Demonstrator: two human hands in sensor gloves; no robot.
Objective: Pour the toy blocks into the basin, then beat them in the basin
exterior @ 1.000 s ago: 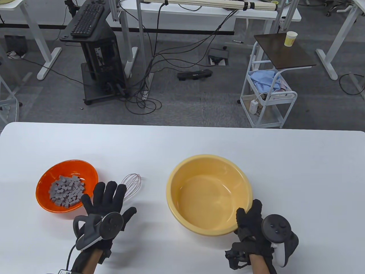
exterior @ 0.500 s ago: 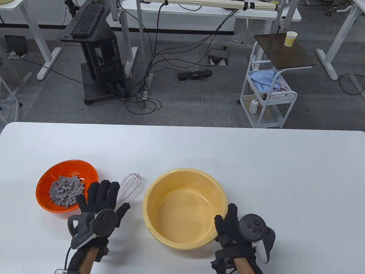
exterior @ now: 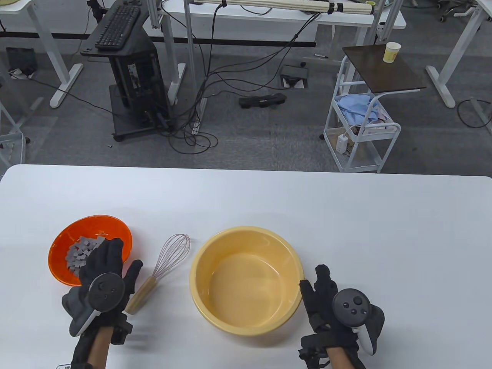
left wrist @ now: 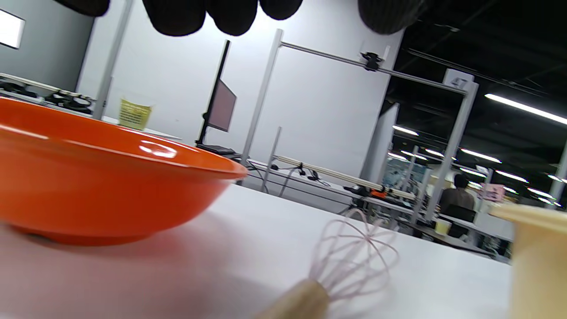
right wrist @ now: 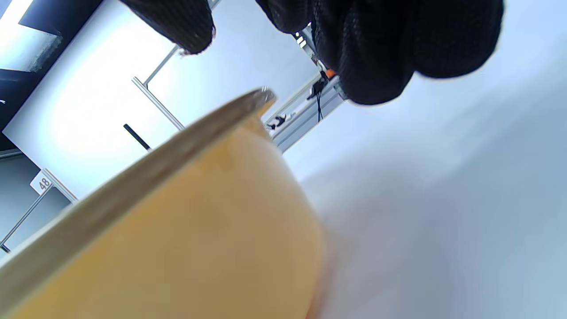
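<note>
At the left of the white bench (exterior: 246,192) sits an orange bowl (exterior: 65,246), shallow and glossy, holding a heap of small grey toy blocks (exterior: 78,253) piled toward its near side. The left hand (exterior: 103,273) reaches over the bowl's near right rim, its gloved fingers (exterior: 111,250) stretched out straight above the blocks and gripping nothing; in the left wrist view the fingertips (left wrist: 230,15) hang above the bowl's rim with air beneath them. Just beside that hand, to the right, lies a whisk (exterior: 161,269) with a pale wooden handle and thin pinkish wire loops, slanting away from the person. Right of the whisk stands the yellow basin (exterior: 246,280), round, deep and smooth-walled, upright with nothing inside. The right hand (exterior: 326,303) is just beside the basin's near right rim, fingers (exterior: 322,275) extended and relaxed; whether they touch the rim cannot be told
</note>
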